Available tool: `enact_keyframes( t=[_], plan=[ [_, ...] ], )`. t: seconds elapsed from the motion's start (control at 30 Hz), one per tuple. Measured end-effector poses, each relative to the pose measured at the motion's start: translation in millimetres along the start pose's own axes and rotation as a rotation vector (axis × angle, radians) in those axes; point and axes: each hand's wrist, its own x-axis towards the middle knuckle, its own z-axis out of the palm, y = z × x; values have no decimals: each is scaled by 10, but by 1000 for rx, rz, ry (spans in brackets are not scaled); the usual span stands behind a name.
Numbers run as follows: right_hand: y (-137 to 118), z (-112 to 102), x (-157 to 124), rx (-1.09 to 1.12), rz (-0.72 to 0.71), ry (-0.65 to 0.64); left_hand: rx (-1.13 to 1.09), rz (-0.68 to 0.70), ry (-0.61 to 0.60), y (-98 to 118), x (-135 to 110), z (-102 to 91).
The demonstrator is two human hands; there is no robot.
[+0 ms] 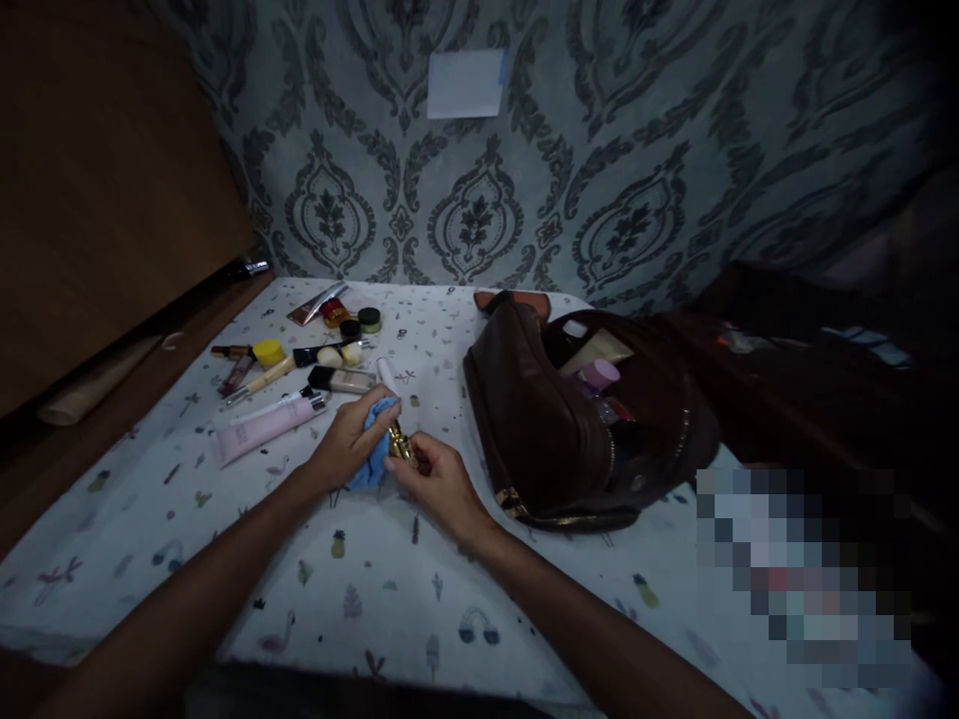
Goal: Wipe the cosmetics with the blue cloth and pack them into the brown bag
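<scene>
Pinching a shiny gold cosmetic container (403, 447) in the right hand (444, 484), left hand (343, 439) clutching a blue cloth (369, 467) against it, brown leather bag (535, 429) at 3 o'clock. Loose pinch plus slick-looking finish could drop it onto the table (360, 609), maybe denting it.

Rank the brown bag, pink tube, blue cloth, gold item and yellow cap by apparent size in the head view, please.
1. Brown bag
2. Pink tube
3. Blue cloth, visible part only; the left hand covers some
4. Gold item and yellow cap: too alike to rank; the right hand partly hides the former
</scene>
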Motion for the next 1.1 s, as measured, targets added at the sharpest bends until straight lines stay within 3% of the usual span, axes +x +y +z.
enact_keyframes(
  t=[0.17, 0.37, 0.53, 0.7, 0.93, 1.0, 1.1],
  plan=[
    [-46, -33, -14, -262, -91, 179, -40, -65, 52, -30, 4, 42],
    [-5, -46, -13, -233, -92, 85, -99, -79, 70, -63, 8, 66],
    [-52, -49, -25, -205, -216, 80, -116, -73, 103, -34, 19, 56],
    [-68, -29, -23, 200, 64, -123, -169, -93, 105, -3, 30, 33],
    [-100, -13, -22, 764, 413, -287, -377, -194, 97, 4, 21, 44],
    [-97, -11, -23, 803, 444, -322, -431, -224, 105, -21, 8, 63],
    [-67, 16, -29, 712, 354, -298, -421, -246, 132, -43, 0, 80]
  ],
)
